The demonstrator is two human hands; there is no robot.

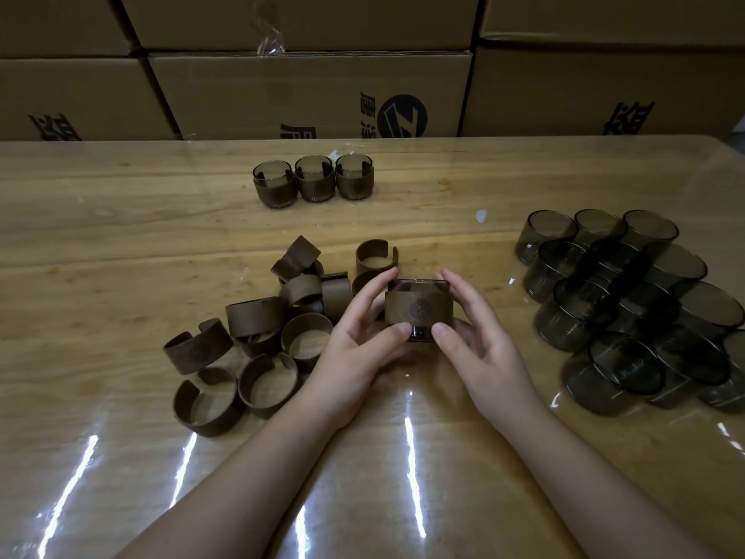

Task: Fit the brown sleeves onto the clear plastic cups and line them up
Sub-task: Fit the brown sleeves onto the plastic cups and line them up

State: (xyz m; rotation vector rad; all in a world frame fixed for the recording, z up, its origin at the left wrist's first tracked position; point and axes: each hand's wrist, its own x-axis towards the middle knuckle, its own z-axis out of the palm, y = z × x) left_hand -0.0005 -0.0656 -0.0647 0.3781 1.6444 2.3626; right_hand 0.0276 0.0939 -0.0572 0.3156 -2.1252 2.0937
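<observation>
A wall of stacked cardboard boxes (310, 90) with black printing fills the background, and a strip of clear plastic wrap (271, 30) hangs over one seam. In front of them stretches the wooden table (100, 244), covered by a glossy clear sheet that throws back streaks of light near the front edge.

On the right side of the table lies a heap of bare smoky plastic cups (629, 308), tipped on their sides and piled against each other. Left of centre sits a loose pile of brown sleeves (258, 328), open bands with a gap in each, some standing on edge and some leaning on their neighbours. Toward the far edge, three finished cups (313, 181) stand upright in a row, side by side and touching, each with a brown band round its lower part.

Between the two piles, near the middle, both hands hold one cup (419, 334) with a sleeve (419, 310) wrapped round it; a round emblem shows on the sleeve's front, and the cup's dark rim and base show above and below it. The left hand (356, 336) grips its left side, fingers curled behind and thumb in front. The right hand (479, 336) does the same on the right side.
</observation>
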